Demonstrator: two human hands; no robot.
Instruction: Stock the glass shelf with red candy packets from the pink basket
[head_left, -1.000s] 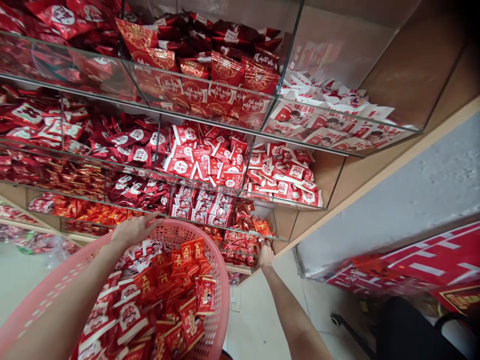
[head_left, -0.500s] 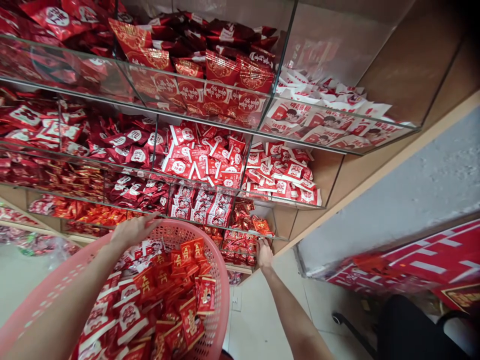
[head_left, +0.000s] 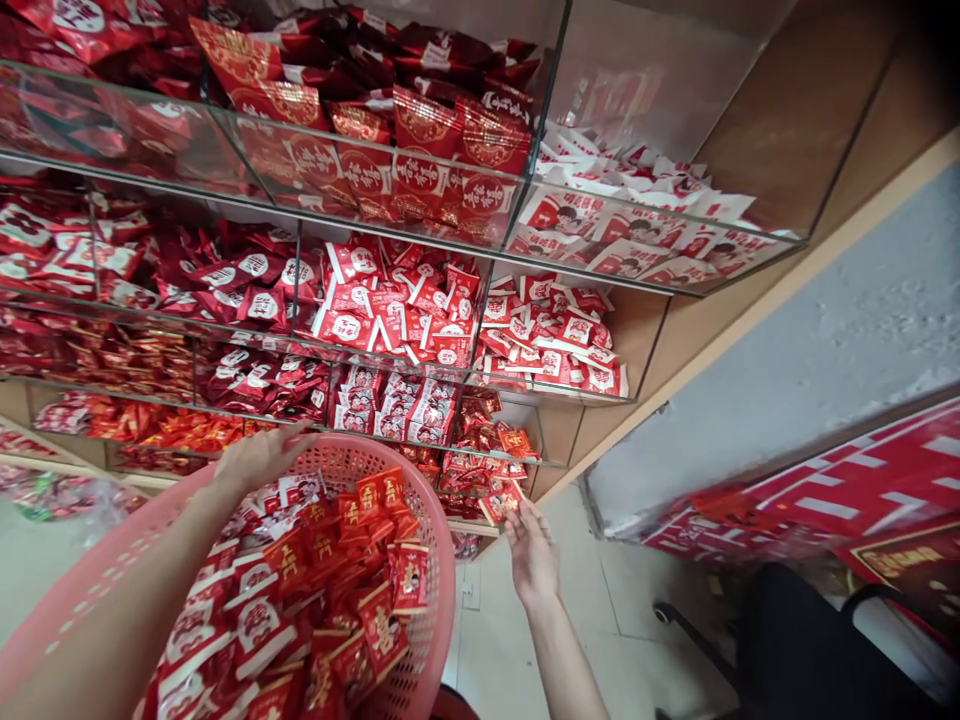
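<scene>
My left hand (head_left: 259, 460) grips the far rim of a pink plastic basket (head_left: 442, 560), its fingers over the edge. Inside the basket lie many small red, orange and white wrapped packets (head_left: 382, 630). Just right of the basket, my right hand (head_left: 534, 550) pinches a red-and-gold candy packet (head_left: 501, 500) between its fingertips, in front of the lowest compartment at the right end of the shelf. More red packets (head_left: 487, 440) of a similar look fill that compartment behind it.
A tiered shelf (head_left: 645, 350) with glass-fronted compartments of red and white packets stands ahead. A grey wall (head_left: 810, 320) rises on the right, with red-and-white printed sheets (head_left: 847, 480) against it. At lower right is a black chair (head_left: 787, 640) on the tiled floor.
My right hand has come out of the lowest right compartment, drawing back toward me with a packet in its fingers. My left hand stays on the basket rim. The view has shifted slightly.
</scene>
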